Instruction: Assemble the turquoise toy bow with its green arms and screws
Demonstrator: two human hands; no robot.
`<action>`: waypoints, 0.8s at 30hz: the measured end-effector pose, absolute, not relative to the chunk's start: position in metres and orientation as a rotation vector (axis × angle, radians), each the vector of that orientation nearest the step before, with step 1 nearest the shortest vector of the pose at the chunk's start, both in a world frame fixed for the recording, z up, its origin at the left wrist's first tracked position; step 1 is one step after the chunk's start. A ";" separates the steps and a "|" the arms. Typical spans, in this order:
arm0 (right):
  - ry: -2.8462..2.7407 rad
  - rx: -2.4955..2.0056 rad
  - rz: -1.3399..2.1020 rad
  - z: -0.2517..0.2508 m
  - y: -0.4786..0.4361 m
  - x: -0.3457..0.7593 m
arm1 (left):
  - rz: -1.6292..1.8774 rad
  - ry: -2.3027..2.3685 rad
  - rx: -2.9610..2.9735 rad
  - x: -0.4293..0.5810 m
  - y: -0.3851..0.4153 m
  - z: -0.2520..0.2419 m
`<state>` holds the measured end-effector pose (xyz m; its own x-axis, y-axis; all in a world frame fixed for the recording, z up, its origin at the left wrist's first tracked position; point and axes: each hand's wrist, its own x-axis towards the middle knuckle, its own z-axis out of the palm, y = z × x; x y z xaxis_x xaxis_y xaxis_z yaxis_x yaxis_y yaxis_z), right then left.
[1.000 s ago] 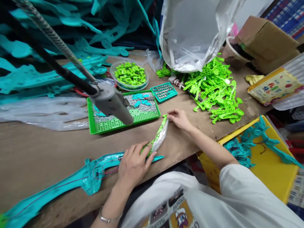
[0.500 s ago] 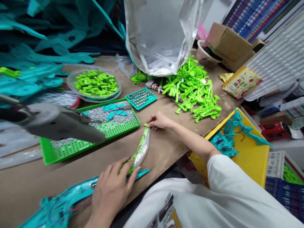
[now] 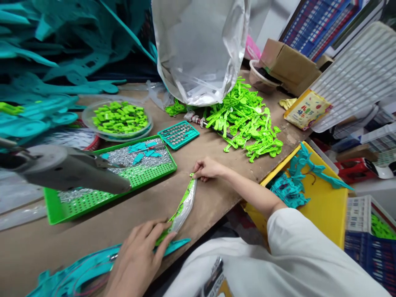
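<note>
A curved green and silver blade piece (image 3: 184, 204) lies on the brown table (image 3: 213, 142). My right hand (image 3: 208, 168) pinches its far tip. My left hand (image 3: 137, 255) presses flat on its near end, where it meets a long teal plastic sword part (image 3: 77, 274) that runs along the table's front edge. Thin wires show on the teal part.
A grey hanging power screwdriver (image 3: 64, 168) hovers over a green tray (image 3: 145, 173) of screws. Behind stand a small teal tray (image 3: 178, 134), a clear dish of green parts (image 3: 119, 117), a green parts pile (image 3: 247, 119), a plastic bag (image 3: 201, 49). A yellow bin (image 3: 328, 206) sits right.
The view has swung right and down, so the screwdriver now appears at the left. Both hands stay on the blade piece; the right hand keeps its pinch on the tip.
</note>
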<state>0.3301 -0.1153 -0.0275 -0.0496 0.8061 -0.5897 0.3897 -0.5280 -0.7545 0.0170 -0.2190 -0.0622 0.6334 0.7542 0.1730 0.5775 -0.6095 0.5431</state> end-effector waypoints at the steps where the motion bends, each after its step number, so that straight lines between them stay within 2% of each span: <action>1: -1.286 -1.870 1.597 -0.029 -0.116 0.330 | 0.543 1.051 2.396 0.016 -0.218 -0.063; 5: -1.416 -1.849 1.545 -0.025 -0.121 0.333 | 0.495 1.045 2.329 0.013 -0.215 -0.061; 7: -1.521 -1.878 1.377 -0.016 -0.117 0.343 | 0.485 1.015 2.313 0.011 -0.214 -0.060; 13: -1.617 -2.014 0.469 0.023 -0.078 0.407 | 0.483 1.040 2.298 0.012 -0.215 -0.055; 15: -1.805 -2.143 0.050 0.025 -0.067 0.428 | 0.468 1.052 2.299 0.014 -0.217 -0.050; 17: -1.965 -2.178 -0.166 0.019 -0.059 0.443 | 0.449 1.062 2.293 0.017 -0.219 -0.043; 24: -2.082 -2.065 -0.180 -0.001 -0.043 0.470 | 0.407 1.053 2.277 0.024 -0.222 -0.027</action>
<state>0.4696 -0.0432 -0.0013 -0.0015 0.9735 0.2288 0.9983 0.0149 -0.0567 0.0242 -0.2223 -0.0266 0.6400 0.7679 0.0277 0.5871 -0.5119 0.6271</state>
